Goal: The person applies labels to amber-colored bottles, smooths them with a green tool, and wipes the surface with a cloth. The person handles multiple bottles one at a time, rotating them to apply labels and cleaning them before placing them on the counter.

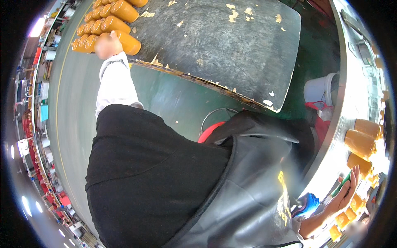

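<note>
My left hand (108, 45), at the end of a stretched arm with a white sleeve cuff, is closed on an orange-brown jar (128, 43) at the near left corner of a dark tabletop (198, 45). The hand is smeared, so its fingers are hard to make out. More orange-brown jars (120, 10) stand close together in rows beside it. Down at the right, my right hand (347, 194) has long, nearly straight fingers and a green, flat pad-like thing (341, 185) between thumb and palm. Orange-brown jars (359, 144) stand just beyond it on a shiny metal worktop (337, 144).
The dark tabletop is worn and flaking, with a ragged near edge. A white bucket (318, 89) stands between it and the metal worktop, with a red bag (320, 124) below. A red stool seat (210, 131) shows by my lap. Several cluttered shelves (37, 103) line the far left.
</note>
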`<act>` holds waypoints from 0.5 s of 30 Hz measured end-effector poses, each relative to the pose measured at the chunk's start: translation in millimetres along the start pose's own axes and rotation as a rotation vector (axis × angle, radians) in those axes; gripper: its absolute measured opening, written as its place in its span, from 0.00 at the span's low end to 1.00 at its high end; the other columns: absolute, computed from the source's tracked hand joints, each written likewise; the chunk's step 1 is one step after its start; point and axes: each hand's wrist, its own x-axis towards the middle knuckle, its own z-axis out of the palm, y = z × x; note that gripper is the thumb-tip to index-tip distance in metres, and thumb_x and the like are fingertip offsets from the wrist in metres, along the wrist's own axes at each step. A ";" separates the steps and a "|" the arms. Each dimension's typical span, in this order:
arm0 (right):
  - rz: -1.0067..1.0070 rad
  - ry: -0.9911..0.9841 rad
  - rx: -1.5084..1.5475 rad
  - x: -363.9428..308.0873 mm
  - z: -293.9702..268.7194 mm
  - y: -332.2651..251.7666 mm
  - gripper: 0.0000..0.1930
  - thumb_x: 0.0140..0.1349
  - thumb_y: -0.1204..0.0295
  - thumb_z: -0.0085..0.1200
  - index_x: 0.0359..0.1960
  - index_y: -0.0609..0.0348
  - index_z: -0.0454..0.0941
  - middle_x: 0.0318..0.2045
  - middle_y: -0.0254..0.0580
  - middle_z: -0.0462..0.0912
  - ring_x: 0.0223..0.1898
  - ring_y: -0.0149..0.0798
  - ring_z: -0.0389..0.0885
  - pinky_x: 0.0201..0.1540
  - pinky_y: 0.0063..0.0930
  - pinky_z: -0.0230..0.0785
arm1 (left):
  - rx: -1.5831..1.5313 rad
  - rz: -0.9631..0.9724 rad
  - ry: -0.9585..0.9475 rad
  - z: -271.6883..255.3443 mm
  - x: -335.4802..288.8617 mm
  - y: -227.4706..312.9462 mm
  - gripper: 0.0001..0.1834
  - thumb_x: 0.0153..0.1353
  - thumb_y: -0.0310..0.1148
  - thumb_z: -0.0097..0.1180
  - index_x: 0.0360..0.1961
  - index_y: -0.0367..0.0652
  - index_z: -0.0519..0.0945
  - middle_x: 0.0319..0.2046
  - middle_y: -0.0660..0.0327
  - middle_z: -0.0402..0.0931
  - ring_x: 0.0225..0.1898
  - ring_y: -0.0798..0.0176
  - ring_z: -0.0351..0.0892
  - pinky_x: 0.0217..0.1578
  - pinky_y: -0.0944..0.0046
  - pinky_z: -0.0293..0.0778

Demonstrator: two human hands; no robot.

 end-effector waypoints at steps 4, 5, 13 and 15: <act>0.071 0.092 -0.058 -11.6 -19.2 0.8 0.18 0.79 0.70 0.39 0.64 0.60 0.73 0.69 0.45 0.72 0.66 0.42 0.73 0.51 0.29 0.76 | 0.199 -0.154 0.066 11.3 13.9 -4.7 0.36 0.59 0.61 0.59 0.51 0.37 0.81 0.51 0.46 0.81 0.56 0.43 0.77 0.56 0.40 0.68; 0.099 0.132 -0.074 -17.8 -31.3 7.6 0.18 0.79 0.70 0.39 0.64 0.60 0.73 0.68 0.45 0.72 0.66 0.42 0.73 0.51 0.28 0.76 | 0.199 -0.149 0.036 13.9 13.4 1.1 0.39 0.58 0.64 0.57 0.54 0.36 0.79 0.54 0.46 0.80 0.60 0.42 0.75 0.59 0.40 0.65; 0.519 0.409 -0.205 -10.5 -87.7 100.4 0.15 0.76 0.67 0.50 0.60 0.50 0.79 0.57 0.38 0.80 0.54 0.35 0.78 0.54 0.31 0.75 | -0.047 0.395 0.358 59.3 -11.2 60.8 0.28 0.63 0.56 0.60 0.54 0.46 0.78 0.53 0.55 0.79 0.53 0.46 0.79 0.48 0.41 0.70; 0.344 0.385 -0.456 14.5 -92.4 99.5 0.15 0.75 0.65 0.50 0.59 0.49 0.79 0.56 0.37 0.80 0.54 0.38 0.78 0.54 0.32 0.74 | -0.256 0.528 0.273 61.7 -67.9 144.1 0.25 0.64 0.49 0.62 0.55 0.46 0.77 0.55 0.54 0.79 0.53 0.46 0.79 0.51 0.42 0.68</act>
